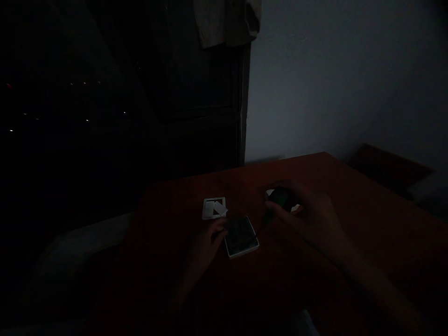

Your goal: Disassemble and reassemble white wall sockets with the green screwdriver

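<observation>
A square wall switch [241, 235] with a white rim and a dark inner face lies on the table. My left hand [212, 235] grips its left edge between thumb and fingers. In my right hand [301, 205] is a screwdriver [269, 215] with a dark green handle, held closed in the fingers. Its thin shaft slants down and left, with the tip at the switch's right edge; whether it touches cannot be made out. Just behind the switch lies a white square frame [203, 215] with two small white plates [220, 208] on it.
The reddish-brown table [343, 205] stretches right and back to a pale wall [315, 84]. Something white shows partly behind my right hand. A dark window with small lights is at left, and a cloth [226, 23] hangs above. The room is very dim.
</observation>
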The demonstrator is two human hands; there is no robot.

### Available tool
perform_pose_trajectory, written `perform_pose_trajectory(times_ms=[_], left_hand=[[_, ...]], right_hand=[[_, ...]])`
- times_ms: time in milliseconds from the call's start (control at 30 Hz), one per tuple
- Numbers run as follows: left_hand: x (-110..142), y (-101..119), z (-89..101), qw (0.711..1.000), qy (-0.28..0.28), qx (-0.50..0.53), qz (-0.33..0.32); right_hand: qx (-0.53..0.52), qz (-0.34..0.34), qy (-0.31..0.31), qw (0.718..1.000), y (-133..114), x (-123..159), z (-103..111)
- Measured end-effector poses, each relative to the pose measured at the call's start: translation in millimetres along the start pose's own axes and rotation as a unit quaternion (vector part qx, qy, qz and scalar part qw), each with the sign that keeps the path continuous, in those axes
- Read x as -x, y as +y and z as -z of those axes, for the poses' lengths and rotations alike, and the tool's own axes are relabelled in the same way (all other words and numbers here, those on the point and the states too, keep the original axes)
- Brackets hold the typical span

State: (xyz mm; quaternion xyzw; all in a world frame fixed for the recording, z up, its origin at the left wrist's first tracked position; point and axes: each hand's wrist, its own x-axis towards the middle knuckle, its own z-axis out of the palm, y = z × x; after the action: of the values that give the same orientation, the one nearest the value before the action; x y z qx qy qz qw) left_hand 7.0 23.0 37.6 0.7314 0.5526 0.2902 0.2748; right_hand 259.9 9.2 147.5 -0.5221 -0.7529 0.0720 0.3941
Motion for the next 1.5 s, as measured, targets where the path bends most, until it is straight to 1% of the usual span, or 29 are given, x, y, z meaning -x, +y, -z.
perform_pose_trajectory(times_ms=[67,133,300,500,700,800,1000,1200,1333,1500], left_hand=[[0,0,-1.4,1.0,0.009,0.02,0.019],[1,0,-1.5,0.999,0.009,0.029,0.017],[3,3,0.0,1.0,0.014,0.014,-0.012],[4,1,-3.4,0.999,0.018,-0.012,-0.037],[4,1,-5.9,0.992,0.031,-0.041,-0.119],[5,1,-7.3,0.989,0.032,-0.048,-0.136],[5,0,-9.3,0.988,0.041,-0.057,-0.141],[6,2,-7.9,0.988,0.034,-0.059,-0.142],[5,0,-10.6,0.986,0.024,-0.065,-0.151],[5,0,-12.6,0.985,0.028,-0.066,-0.158]], right_hand=[[0.0,0.0,-0.003,1.0,0,0,0],[0.001,0.003,0.003,1.0,0,1,0],[0.007,0.002,0.006,1.0,-1,0,-1],[-0.003,0.001,0.003,1.0,-2,0,0],[-0.009,0.014,0.008,1.0,-2,0,0],[-0.002,0.012,0.01,1.0,-2,0,0],[-0.006,0.007,0.008,1.0,-2,0,-1],[-0.001,0.01,0.004,1.0,-3,-1,0],[-0.003,0.012,0.008,1.0,-2,-1,-1],[-0.002,0.009,0.004,1.0,-2,-1,-1]])
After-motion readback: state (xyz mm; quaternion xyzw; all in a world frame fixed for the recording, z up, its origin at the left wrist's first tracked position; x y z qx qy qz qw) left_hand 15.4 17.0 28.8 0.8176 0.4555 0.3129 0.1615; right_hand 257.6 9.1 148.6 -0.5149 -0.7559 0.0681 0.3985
